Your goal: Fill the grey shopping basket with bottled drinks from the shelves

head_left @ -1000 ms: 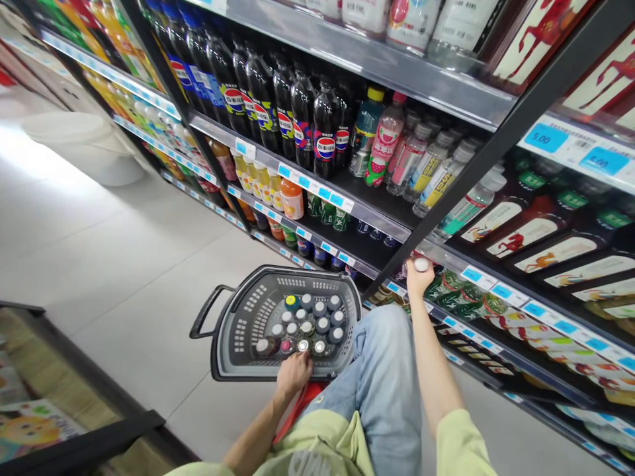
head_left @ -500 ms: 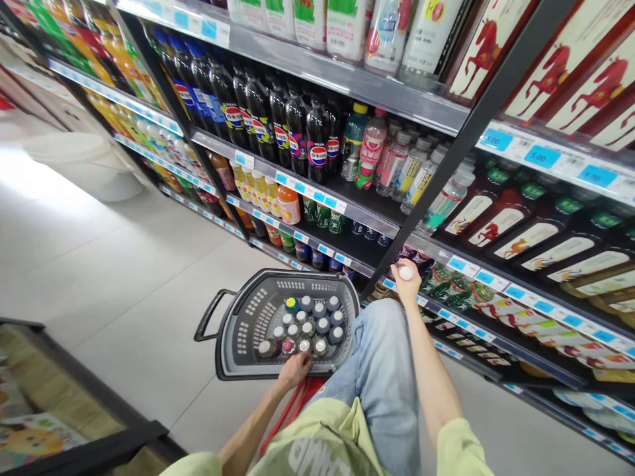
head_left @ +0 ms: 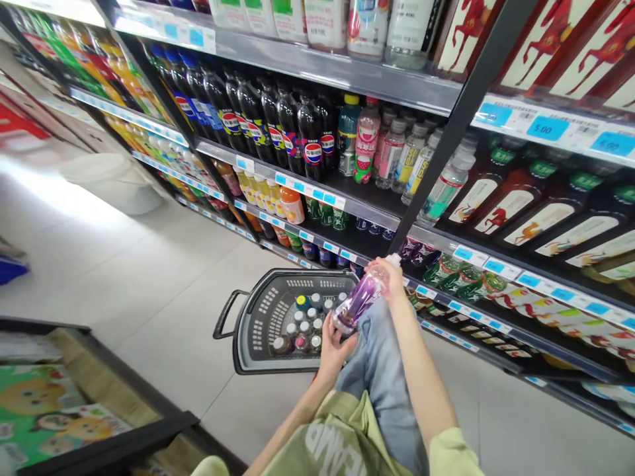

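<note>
A clear plastic drink bottle [head_left: 361, 299] with a purple label and a white cap is held tilted over the right side of the shopping basket. My right hand [head_left: 391, 277] is closed round its upper part, just below the cap. Against the bottle's lower end, my left hand [head_left: 333, 349] has its fingers and thumb curled about the base. Underneath is the grey basket [head_left: 265, 363] with a black rim, standing on the floor. Several capped bottles stand upright in it, among them one with a yellow cap [head_left: 302, 302] and one with a pink cap [head_left: 301, 342].
Shelves of drinks run along the far side and right, with cola bottles [head_left: 310, 142], a pink bottle [head_left: 367, 139] and dark bottles with horse labels [head_left: 496, 225]. A low display rack [head_left: 124, 390] stands at the left front. A white tub [head_left: 119, 182] is on the floor.
My right hand has brought the purple-labelled bottle from beside the lower shelf toward the basket. My left hand has left the basket's near rim and taken hold of the bottle's base.
</note>
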Tool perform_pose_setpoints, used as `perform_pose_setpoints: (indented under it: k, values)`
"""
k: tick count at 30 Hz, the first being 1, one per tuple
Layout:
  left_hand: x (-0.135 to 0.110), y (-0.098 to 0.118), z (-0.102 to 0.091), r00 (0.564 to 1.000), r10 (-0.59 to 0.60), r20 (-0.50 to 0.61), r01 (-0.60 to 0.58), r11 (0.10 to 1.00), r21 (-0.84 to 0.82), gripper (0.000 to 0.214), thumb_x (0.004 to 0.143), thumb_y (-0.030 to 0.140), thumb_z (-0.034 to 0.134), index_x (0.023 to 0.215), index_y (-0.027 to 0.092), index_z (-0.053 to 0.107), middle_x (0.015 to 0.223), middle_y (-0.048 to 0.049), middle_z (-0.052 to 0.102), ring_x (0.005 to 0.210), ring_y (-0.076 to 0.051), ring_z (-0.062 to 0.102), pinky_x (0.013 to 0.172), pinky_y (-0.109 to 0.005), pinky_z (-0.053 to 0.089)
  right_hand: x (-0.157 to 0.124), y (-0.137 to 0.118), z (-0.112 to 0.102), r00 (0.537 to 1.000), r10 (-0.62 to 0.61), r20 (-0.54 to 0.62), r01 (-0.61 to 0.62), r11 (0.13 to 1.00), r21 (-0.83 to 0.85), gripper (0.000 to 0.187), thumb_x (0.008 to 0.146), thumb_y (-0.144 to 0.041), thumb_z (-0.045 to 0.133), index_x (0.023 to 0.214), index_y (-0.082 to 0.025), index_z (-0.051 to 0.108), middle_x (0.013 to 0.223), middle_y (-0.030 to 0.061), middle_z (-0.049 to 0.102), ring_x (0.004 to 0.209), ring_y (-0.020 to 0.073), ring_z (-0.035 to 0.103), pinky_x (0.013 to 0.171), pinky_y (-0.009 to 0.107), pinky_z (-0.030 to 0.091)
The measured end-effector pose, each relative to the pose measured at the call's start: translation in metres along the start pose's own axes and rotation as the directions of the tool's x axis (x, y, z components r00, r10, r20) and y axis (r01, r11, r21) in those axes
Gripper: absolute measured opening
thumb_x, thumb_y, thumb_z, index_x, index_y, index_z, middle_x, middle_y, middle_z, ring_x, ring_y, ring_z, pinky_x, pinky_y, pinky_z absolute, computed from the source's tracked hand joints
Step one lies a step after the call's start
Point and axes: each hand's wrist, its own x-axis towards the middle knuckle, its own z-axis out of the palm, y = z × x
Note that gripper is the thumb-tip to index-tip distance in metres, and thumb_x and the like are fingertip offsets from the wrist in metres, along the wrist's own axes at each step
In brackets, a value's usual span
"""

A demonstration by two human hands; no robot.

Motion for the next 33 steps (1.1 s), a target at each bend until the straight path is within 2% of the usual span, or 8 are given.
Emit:
perform_pose_setpoints:
  k: [3,6,10,13,17,19,27,33]
  values:
    - [0.004,0.016,0.012,0.986,0.007,-0.169,-0.003,1.000,0.022,0.103,0.075,0.046,0.086,0.159,0.026,0.031,0.154,-0.0176,0.055,0.121,-0.027,0.071,0.094,-0.036,0.064,-0.002,0.029,0.011,0.972,0.229,0.051,-0.230,0.973,0.014,0.032,0.074,-0.053,0.078,0.073,-0.023,0.065,0.072,0.0080,0.075,0.078,0.0313,0.081,0.069,0.042,0.069]
    - [-0.008,0.014,0.019,0.970,-0.139,-0.199,0.130,0.990,-0.053,0.092,0.071,0.052,0.086,0.145,0.025,0.039,0.136,-0.0149,0.064,0.096,-0.021,0.074,0.073,-0.032,0.063,-0.009,0.045,0.013,0.949,0.309,0.054,-0.312,0.949,0.037,0.028,0.073,-0.048,0.078,0.076,-0.024,0.066,0.081,0.0080,0.079,0.078,0.0285,0.081,0.068,0.039,0.068]
    - [-0.043,0.007,0.030,0.933,-0.358,-0.042,0.334,0.904,-0.267,0.066,0.079,0.062,0.078,0.124,0.022,0.049,0.110,-0.0096,0.070,0.070,-0.013,0.065,0.062,-0.029,0.056,-0.020,0.040,0.005,0.926,0.321,0.199,-0.343,0.935,0.088,0.036,0.063,-0.042,0.089,0.084,-0.022,0.068,0.089,0.0068,0.081,0.078,0.0262,0.080,0.072,0.037,0.068]
    - [-0.061,0.010,0.036,0.915,-0.394,0.092,0.401,0.853,-0.334,0.057,0.082,0.065,0.075,0.112,0.020,0.058,0.102,-0.0097,0.073,0.066,-0.013,0.062,0.060,-0.029,0.053,-0.023,0.030,-0.005,0.912,0.266,0.311,-0.326,0.932,0.158,0.044,0.057,-0.041,0.095,0.081,-0.023,0.063,0.074,0.0023,0.077,0.070,0.0246,0.077,0.069,0.036,0.066]
    - [-0.056,0.017,0.036,0.868,-0.430,0.250,0.496,0.790,-0.361,0.061,0.077,0.072,0.079,0.095,0.015,0.067,0.082,-0.0081,0.071,0.060,-0.015,0.059,0.058,-0.030,0.049,-0.020,0.030,-0.012,0.924,0.229,0.306,-0.307,0.922,0.237,0.046,0.053,-0.037,0.099,0.076,-0.022,0.062,0.063,-0.0005,0.072,0.064,0.0222,0.075,0.063,0.031,0.062]
    - [-0.048,0.018,0.035,0.836,-0.477,0.272,0.549,0.736,-0.396,0.064,0.073,0.074,0.082,0.091,0.014,0.069,0.075,-0.0059,0.068,0.060,-0.015,0.060,0.057,-0.029,0.048,-0.019,0.035,-0.010,0.925,0.255,0.282,-0.323,0.918,0.230,0.045,0.052,-0.034,0.099,0.077,-0.021,0.064,0.063,-0.0006,0.072,0.064,0.0215,0.075,0.062,0.029,0.061]
    - [-0.036,0.016,0.037,0.807,-0.561,0.186,0.570,0.657,-0.494,0.062,0.074,0.075,0.080,0.087,0.016,0.066,0.073,-0.0020,0.063,0.063,-0.015,0.060,0.058,-0.027,0.049,-0.019,0.045,-0.001,0.937,0.270,0.222,-0.302,0.945,0.125,0.040,0.053,-0.031,0.097,0.077,-0.020,0.065,0.064,-0.0012,0.072,0.065,0.0214,0.075,0.060,0.028,0.056]
    - [-0.038,0.013,0.039,0.868,-0.489,0.089,0.453,0.705,-0.546,0.056,0.074,0.062,0.087,0.103,0.018,0.068,0.091,-0.0041,0.072,0.074,-0.016,0.066,0.063,-0.027,0.051,-0.021,0.044,-0.004,0.943,0.266,0.199,-0.295,0.946,0.135,0.039,0.054,-0.031,0.096,0.076,-0.020,0.065,0.063,-0.0016,0.072,0.068,0.0219,0.076,0.063,0.028,0.056]
